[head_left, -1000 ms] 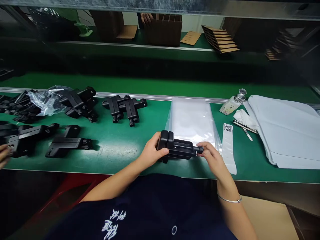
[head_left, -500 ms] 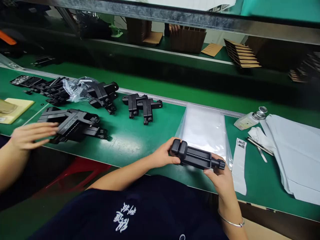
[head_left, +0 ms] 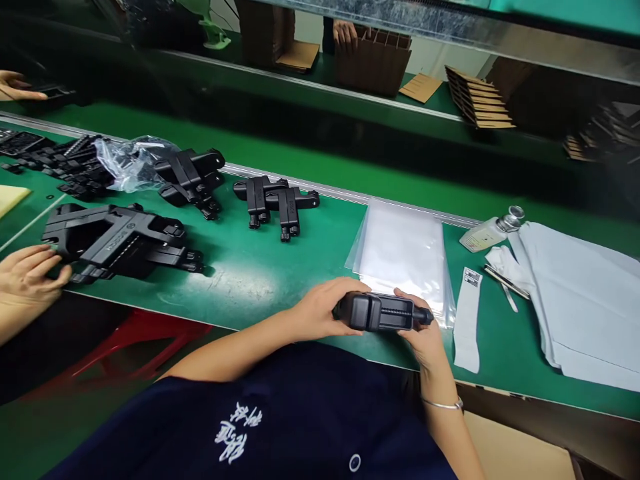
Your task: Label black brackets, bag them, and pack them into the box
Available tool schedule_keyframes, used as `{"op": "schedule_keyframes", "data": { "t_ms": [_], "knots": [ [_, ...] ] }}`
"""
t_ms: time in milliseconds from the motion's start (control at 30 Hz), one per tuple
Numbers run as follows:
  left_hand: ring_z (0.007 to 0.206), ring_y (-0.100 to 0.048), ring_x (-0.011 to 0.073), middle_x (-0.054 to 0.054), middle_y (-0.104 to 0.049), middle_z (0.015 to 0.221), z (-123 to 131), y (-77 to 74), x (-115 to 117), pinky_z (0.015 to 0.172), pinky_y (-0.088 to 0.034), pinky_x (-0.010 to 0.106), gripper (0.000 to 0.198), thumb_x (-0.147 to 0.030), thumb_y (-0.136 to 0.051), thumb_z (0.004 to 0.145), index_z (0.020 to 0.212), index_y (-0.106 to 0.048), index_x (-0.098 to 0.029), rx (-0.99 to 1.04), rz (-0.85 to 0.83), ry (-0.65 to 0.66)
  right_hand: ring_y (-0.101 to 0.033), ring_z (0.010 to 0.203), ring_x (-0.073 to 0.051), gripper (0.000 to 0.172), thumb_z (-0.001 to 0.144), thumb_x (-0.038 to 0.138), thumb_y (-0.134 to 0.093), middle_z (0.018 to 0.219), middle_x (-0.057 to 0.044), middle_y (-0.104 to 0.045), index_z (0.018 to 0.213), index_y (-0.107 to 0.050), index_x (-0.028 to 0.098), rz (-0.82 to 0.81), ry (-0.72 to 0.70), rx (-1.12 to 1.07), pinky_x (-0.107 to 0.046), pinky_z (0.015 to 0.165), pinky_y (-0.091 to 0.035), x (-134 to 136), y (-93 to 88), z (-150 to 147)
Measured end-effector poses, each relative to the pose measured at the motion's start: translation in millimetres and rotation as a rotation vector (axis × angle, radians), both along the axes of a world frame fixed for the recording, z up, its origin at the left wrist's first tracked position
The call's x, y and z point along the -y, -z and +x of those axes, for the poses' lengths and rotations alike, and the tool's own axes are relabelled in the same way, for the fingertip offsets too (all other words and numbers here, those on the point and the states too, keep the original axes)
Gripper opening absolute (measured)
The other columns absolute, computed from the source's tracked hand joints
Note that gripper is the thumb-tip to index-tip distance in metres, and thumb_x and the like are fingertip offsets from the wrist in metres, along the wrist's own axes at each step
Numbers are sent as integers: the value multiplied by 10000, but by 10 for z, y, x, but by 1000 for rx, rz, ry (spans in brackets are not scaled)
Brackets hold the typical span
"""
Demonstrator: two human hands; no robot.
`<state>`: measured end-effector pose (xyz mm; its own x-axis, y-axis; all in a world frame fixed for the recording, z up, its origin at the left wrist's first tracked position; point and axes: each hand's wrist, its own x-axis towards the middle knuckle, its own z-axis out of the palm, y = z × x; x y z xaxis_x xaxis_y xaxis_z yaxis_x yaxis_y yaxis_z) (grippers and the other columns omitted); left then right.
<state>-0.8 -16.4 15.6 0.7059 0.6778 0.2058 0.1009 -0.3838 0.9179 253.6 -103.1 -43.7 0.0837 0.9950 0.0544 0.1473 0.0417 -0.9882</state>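
Observation:
A black clamp-like part (head_left: 383,312) is held between both hands over the table's front edge. My left hand (head_left: 325,310) grips its thick, rounded end. Around the narrow knob end my right hand (head_left: 423,333) is closed, with a bracelet on the wrist. Just behind the part lies a stack of clear plastic bags (head_left: 403,250). Two similar black parts (head_left: 287,205) rest on the green table, left of the bags.
A co-worker's hand (head_left: 30,277) touches a pile of black parts (head_left: 120,240) at the left. On the right are a label strip (head_left: 468,320), a bottle (head_left: 493,230) and white sheets (head_left: 590,300). Cardboard dividers (head_left: 373,63) stand across the back.
The black part has turned in my hands, its thick end now facing me more. The view has shifted a little, and the co-worker's fingers have curled near the left pile.

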Motion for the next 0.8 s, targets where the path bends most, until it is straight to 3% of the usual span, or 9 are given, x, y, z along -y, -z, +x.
{"op": "schedule_keyframes", "data": {
  "t_ms": [100,200,300,433,600,667,733,800],
  "knots": [
    [1124,-634,294,117,-676,1209,-50,38,-5,992,-474,425,622,-564,-781,716,1192,-570,-222,20,-81,-96,-585,1277,-311,694,810,615,-715,1373,-133,-610,1381,-465,309,135,15,24,-526,1046,-496,62,-163,39],
    [1017,-634,276,91,-669,1131,-103,104,-16,874,-501,373,707,-657,-783,655,1167,-581,-213,10,-234,-240,-625,1194,-281,412,913,463,-655,1251,-101,-667,1285,-560,313,219,81,184,-499,1030,-498,138,-335,59],
    [891,-615,229,58,-654,1015,-116,185,-32,759,-494,311,730,-687,-779,638,1149,-601,-198,82,-351,-253,-664,1046,-274,224,930,403,-631,1069,-89,-708,1107,-663,269,184,149,335,-452,925,-534,169,-431,32],
    [860,-604,205,39,-647,960,-76,218,-44,726,-481,278,667,-617,-818,643,1119,-618,-196,149,-393,-257,-653,726,-203,270,959,458,-553,804,-28,-667,1072,-664,239,26,200,274,-344,674,-535,129,-442,-32],
    [841,-625,214,53,-655,933,-36,150,-53,723,-505,298,677,-651,-793,656,1109,-609,-184,180,-483,-282,-660,919,-228,342,913,464,-617,1023,-64,-687,1174,-611,243,5,140,262,-305,672,-520,88,-465,-60],
    [833,-623,214,51,-651,920,-35,136,-53,710,-502,296,682,-657,-800,640,1096,-615,-185,170,-480,-291,-654,829,-218,289,941,489,-561,901,-48,-688,1037,-651,232,-8,121,338,-300,642,-498,76,-491,-56],
    [834,-621,216,48,-650,917,-36,139,-53,705,-498,295,681,-650,-811,627,1091,-621,-189,159,-473,-290,-608,660,-190,377,987,513,-446,700,-20,-629,848,-642,222,-14,95,387,-301,609,-471,65,-510,-52],
    [844,-619,216,47,-650,929,-32,155,-52,714,-494,296,681,-651,-808,630,1097,-622,-191,158,-473,-305,-586,611,-179,419,1002,517,-391,669,-14,-605,830,-631,220,-17,84,401,-303,605,-464,60,-515,-51]
  ]
}}
